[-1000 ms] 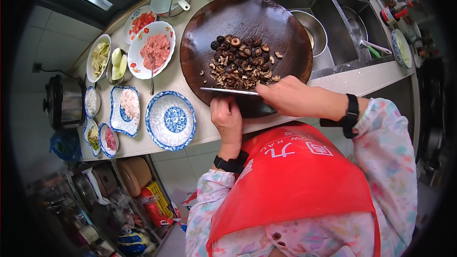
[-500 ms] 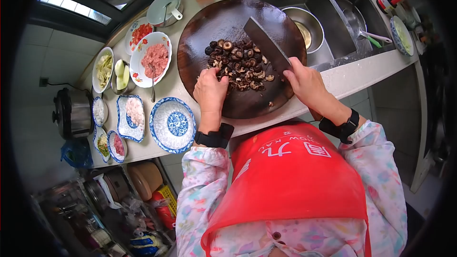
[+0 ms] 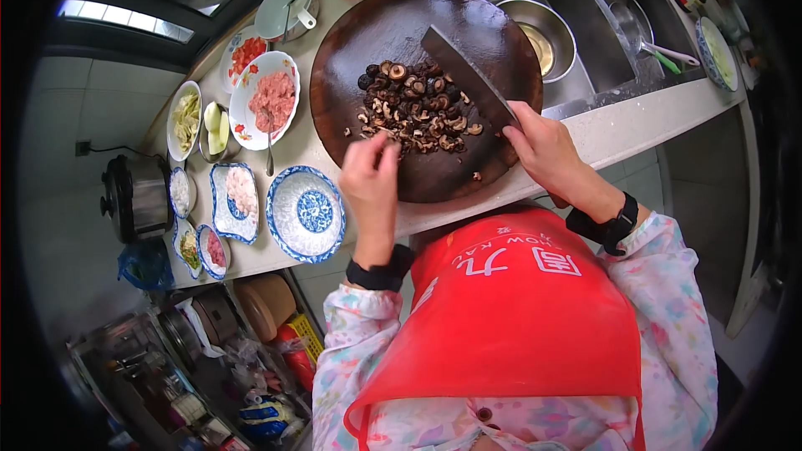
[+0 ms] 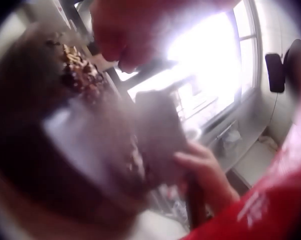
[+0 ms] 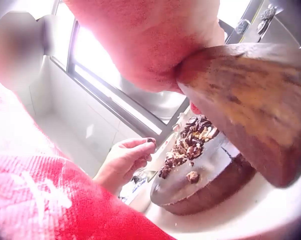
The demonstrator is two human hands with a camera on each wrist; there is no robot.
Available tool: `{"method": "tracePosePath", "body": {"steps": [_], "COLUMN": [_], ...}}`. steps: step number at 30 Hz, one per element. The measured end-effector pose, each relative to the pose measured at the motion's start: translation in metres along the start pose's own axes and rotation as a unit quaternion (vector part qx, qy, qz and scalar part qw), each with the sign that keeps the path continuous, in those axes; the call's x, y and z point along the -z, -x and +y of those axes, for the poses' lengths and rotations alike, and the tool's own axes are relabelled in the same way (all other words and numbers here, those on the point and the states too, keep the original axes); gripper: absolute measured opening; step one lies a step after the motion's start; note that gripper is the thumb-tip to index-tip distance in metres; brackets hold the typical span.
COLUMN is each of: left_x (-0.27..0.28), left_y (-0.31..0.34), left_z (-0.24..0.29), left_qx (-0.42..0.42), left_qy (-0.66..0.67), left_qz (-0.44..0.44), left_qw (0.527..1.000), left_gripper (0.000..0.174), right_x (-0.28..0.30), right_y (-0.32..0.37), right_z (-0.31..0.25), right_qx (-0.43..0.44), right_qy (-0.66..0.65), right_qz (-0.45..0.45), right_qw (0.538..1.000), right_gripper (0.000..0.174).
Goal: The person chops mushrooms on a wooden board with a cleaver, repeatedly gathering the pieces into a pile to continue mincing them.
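In the head view, a cleaver (image 3: 469, 77) is gripped by the right hand (image 3: 547, 150), its fingers closed round the handle, at the right side of a round dark wooden board (image 3: 493, 12). The blade is slanted over the board toward the far side; whether the wood is touched by it cannot be told. Brown mushrooms (image 3: 418, 104), some whole and some cut, are heaped across the middle of the board, to the left of the blade. The left hand (image 3: 370, 179) is held at the near left edge of the heap, its fingers blurred. To the left, a blue-and-white round dish (image 3: 313, 211) and a flowered bowl (image 3: 242, 129) of minced meat are set on the counter (image 3: 626, 138). A red apron (image 3: 501, 309) is worn by the person.

In the left wrist view, much is blurred. The blade is seen raised on edge, with the right hand clasped behind it; the left hand is shown dark at the top, and its grasp cannot be read there.

In the right wrist view, the wooden handle (image 5: 250, 105) is seen jutting from the right hand. Beyond, a small dark piece (image 5: 151, 140) is pinched between the left thumb and fingertips, just beside the mushrooms
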State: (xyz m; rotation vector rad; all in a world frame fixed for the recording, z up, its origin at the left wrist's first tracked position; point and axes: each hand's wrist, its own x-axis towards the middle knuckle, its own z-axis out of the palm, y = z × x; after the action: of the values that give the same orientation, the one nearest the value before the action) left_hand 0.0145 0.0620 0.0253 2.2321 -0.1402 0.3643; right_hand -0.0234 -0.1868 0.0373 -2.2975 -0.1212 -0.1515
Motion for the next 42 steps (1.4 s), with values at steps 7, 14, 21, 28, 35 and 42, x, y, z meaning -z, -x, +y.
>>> {"method": "tracePosePath", "body": {"steps": [7,14,21,28,35,42], "left_x": [-0.029,-0.03,-0.031,-0.028,-0.034,-0.03], "left_y": [0.067,0.068,0.069,0.068,0.06,0.054], "left_z": [-0.019,-0.016,-0.016,-0.013,-0.01,-0.008], "left_qx": [-0.119,-0.077,-0.061,-0.042,-0.016,-0.002], "left_qy": [-0.115,-0.082,-0.082,-0.089,-0.078,-0.066], "left_qz": [0.056,0.079,0.063,0.048,0.061,0.056], "left_qw": [0.985,0.99,0.993,0.994,0.995,0.996], "left_gripper": [0.018,0.013,0.01,0.011,0.006,0.007], "right_x": [-0.008,-0.007,-0.006,-0.02,-0.001,-0.029], "right_y": [0.008,0.0,-0.018,-0.029,-0.02,-0.029], "right_z": [-0.03,-0.039,-0.056,-0.046,-0.056,-0.062], "right_qx": [0.176,0.19,0.207,0.2,0.202,0.204], "right_qy": [-0.024,0.049,0.148,0.129,0.167,0.192], "right_qz": [-0.115,-0.236,-0.351,-0.301,-0.352,-0.332], "right_qw": [0.977,0.952,0.901,0.924,0.898,0.901], "right_gripper": [0.029,0.024,0.033,0.02,0.022,0.021]}}
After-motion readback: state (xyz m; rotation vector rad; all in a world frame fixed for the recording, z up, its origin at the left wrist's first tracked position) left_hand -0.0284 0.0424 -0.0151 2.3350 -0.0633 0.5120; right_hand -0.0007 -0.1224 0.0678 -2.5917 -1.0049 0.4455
